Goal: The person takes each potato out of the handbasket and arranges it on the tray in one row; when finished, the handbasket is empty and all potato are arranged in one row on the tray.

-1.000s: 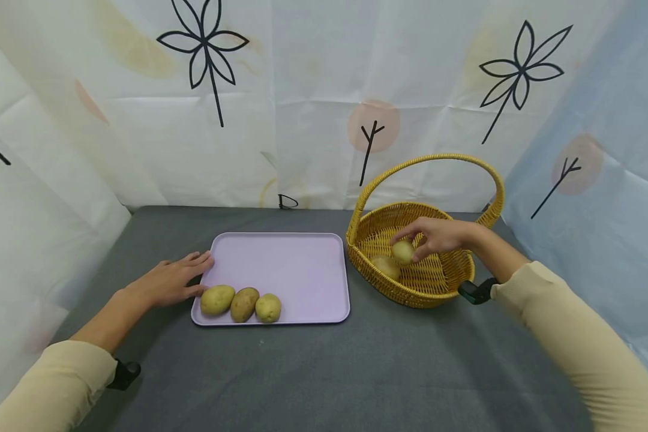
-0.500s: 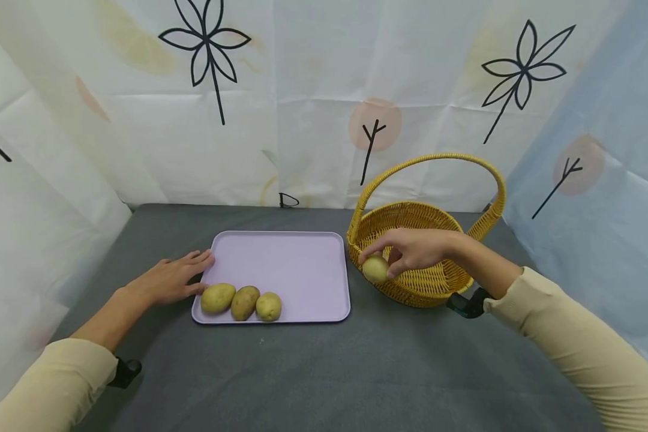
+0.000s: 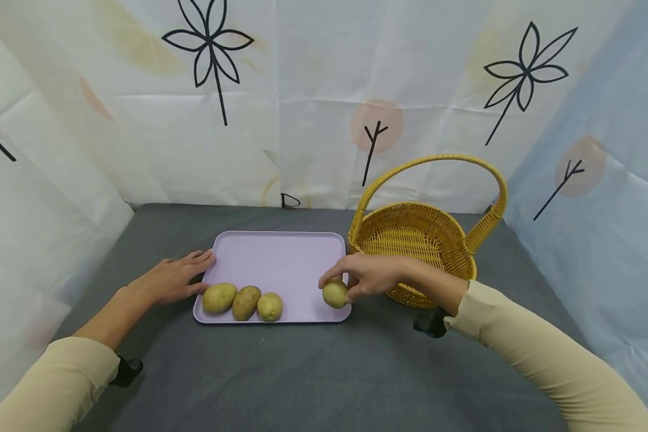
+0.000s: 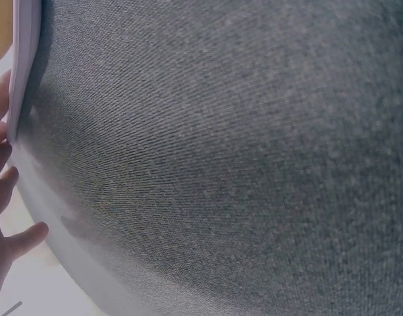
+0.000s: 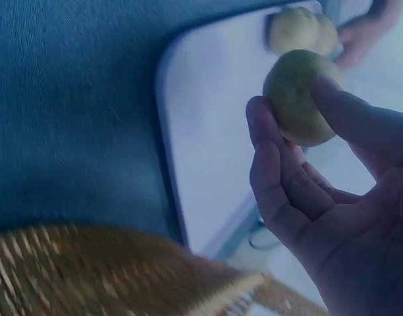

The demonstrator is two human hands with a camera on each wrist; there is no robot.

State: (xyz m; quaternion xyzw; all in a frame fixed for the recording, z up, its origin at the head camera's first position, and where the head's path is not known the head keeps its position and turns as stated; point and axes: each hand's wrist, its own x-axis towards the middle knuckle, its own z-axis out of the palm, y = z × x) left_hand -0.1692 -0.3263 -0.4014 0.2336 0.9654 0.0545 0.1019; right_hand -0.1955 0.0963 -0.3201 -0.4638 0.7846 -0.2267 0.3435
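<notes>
My right hand (image 3: 369, 276) pinches a small round potato (image 3: 335, 294) between thumb and fingers, over the right end of the lilac tray (image 3: 286, 258). The right wrist view shows the thumb on one side of this potato (image 5: 300, 99) and the fingertips on the other. Along the tray's front left edge lie three more potatoes: a large one (image 3: 219, 298), a browner one (image 3: 246, 303) and a small one (image 3: 270, 306). My left hand (image 3: 175, 279) rests with spread, fairly straight fingers at the tray's left rim, thumb next to the large potato.
A yellow wicker basket (image 3: 410, 231) with a tall hoop handle (image 3: 437, 157) stands right of the tray. My right forearm crosses its front rim and hides part of its inside. Grey cloth (image 3: 302, 372) covers the table; patterned white curtains (image 3: 313, 90) hang behind and beside it.
My right hand has lifted the small potato out of the basket and carried it left over the tray. My left hand and the potatoes on the tray have stayed in place.
</notes>
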